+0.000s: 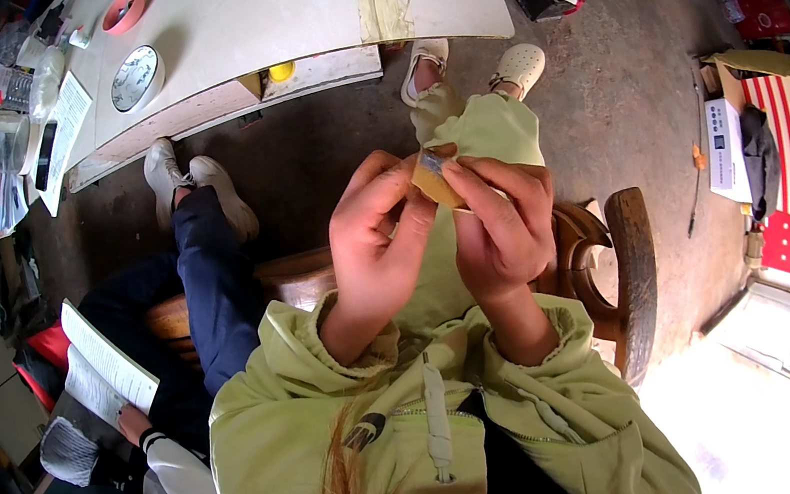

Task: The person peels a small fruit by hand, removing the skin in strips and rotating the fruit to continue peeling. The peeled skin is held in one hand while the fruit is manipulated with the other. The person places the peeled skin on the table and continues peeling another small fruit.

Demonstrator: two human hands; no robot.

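Between my two hands, above my lap, is a small tan piece (438, 188) with a grey, shiny patch on its upper part; its exact kind cannot be told. My left hand (386, 229) pinches its left edge between thumb and fingers. On its right side, my right hand (505, 220) grips it, the thumb lying by the grey patch. Both hands are raised in front of the light green jacket (301, 442), whose sleeves reach the wrists. The fingers hide part of the piece.
A white table (255, 9) stands ahead, bearing a patterned bowl (137, 78) and a pink bowl (123, 12). A person holding papers (108, 363) sits at the left on the wooden bench (635, 281). Boxes (726, 151) stand at the right.
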